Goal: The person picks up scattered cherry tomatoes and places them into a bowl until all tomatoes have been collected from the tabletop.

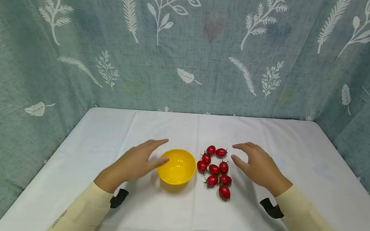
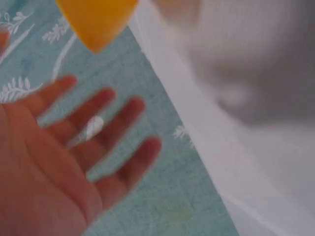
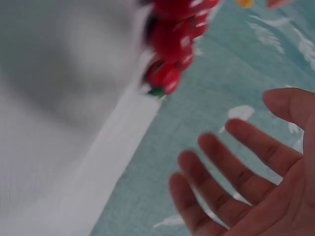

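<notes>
A yellow bowl stands on the white cloth, with nothing inside it. Close at its left side is my left hand, fingers spread, the thumb overlapping the bowl's rim in the head view. Several small red cherry tomatoes with green stems lie in a loose cluster just right of the bowl. To their right hovers my right hand, its fingers apart and pointing toward them. Both palms show bare in the wrist views, where the left hand and right hand hold nothing.
A white cloth covers the table. Behind it and along both sides hangs a blue-green curtain with white leaf prints. Each wrist carries a black strap near a cream sleeve.
</notes>
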Motion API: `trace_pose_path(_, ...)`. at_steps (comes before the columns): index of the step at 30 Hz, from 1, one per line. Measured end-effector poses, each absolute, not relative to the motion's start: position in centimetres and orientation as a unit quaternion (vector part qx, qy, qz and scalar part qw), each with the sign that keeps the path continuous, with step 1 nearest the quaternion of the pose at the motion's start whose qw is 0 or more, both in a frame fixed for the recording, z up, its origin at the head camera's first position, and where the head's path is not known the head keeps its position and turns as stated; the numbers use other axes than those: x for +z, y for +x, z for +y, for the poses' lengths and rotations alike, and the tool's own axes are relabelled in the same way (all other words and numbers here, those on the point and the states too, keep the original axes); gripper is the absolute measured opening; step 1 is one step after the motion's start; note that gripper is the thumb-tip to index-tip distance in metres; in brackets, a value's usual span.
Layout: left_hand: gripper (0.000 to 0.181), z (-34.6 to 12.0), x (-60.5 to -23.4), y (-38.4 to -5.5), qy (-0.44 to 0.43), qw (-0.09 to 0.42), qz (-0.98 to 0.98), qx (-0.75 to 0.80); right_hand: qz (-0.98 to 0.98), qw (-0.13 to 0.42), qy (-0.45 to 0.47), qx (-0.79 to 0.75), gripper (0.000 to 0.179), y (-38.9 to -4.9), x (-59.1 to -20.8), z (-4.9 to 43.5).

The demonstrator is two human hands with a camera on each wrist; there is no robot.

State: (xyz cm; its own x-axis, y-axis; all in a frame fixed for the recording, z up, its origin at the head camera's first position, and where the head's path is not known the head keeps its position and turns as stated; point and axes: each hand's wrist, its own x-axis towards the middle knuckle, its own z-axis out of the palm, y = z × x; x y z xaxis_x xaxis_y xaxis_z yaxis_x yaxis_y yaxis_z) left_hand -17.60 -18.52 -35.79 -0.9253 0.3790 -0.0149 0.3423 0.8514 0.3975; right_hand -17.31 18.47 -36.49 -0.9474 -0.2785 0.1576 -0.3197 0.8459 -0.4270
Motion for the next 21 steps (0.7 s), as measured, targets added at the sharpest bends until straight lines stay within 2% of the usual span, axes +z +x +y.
trace_pose_path(3,0.082,-18.3,-36.2,-16.7,0.215,0.088,0.944,0.236,-0.947,0.042,0.169,0.268,0.028,-16.9,-36.7,17.7)
trace_pose_path(6,0.093,-18.2,-36.7,-16.3,0.218,0.109,0.938,0.247,-0.942,0.041,0.181,0.278,0.023,-16.6,-37.3,17.3)
trace_pose_path(12,0.107,-18.5,-37.4,-16.1,0.212,0.124,0.938,0.245,-0.948,0.016,0.179,0.263,0.032,-16.6,-38.6,17.1)
trace_pose_path(21,0.106,-18.9,-38.1,-16.2,0.21,0.127,0.935,0.256,-0.953,-0.015,0.184,0.239,0.036,-17.1,-38.9,16.7)
